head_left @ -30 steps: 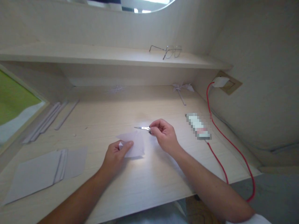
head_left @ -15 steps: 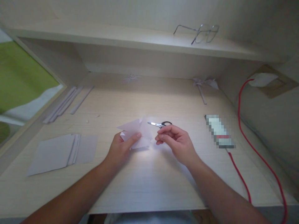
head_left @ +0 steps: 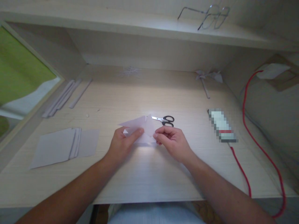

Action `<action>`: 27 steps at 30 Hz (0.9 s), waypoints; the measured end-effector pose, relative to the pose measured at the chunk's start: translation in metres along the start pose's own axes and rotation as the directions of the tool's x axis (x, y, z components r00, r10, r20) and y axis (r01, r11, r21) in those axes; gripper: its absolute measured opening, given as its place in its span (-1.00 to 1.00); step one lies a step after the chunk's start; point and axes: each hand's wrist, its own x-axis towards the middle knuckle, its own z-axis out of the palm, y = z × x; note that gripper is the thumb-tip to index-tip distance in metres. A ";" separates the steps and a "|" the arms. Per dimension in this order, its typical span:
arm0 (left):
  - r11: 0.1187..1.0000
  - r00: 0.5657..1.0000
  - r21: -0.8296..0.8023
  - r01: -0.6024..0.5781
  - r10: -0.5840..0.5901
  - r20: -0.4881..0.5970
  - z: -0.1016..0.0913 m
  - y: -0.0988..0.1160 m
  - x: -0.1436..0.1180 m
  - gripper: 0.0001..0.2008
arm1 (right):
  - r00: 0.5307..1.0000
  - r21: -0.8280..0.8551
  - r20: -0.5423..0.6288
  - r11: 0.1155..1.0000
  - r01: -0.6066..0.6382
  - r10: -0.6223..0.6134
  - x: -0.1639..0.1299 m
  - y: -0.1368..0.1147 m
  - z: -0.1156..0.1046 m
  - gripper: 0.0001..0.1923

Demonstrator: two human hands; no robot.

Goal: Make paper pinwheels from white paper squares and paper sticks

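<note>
Over the middle of the desk, my left hand grips a cut and folded sheet of white paper, thumb on top and fingers beneath. Pointed flaps stick out from the paper's sides. My right hand is closed in a pinch at the paper's right edge, its thumb and forefinger tips together there. Just behind the right hand lie small scissors with black handles, their blade tips partly behind the paper.
Left on the desk are stacked paper sheets and several folded paper strips. At the back sit a spiky paper piece and a paper pinwheel. A phone with a red cable lies right. Glasses rest on the shelf.
My right hand has moved left onto the paper's right edge, its fingertips closing there. More of the scissors' handles shows. The camera view has tilted down slightly.
</note>
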 end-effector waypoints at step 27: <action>0.548 0.723 0.498 -0.672 0.340 0.602 -0.002 0.024 0.028 -0.86 | 0.957 -0.305 0.058 0.908 0.287 -0.283 0.003 -0.010 -0.022 -0.88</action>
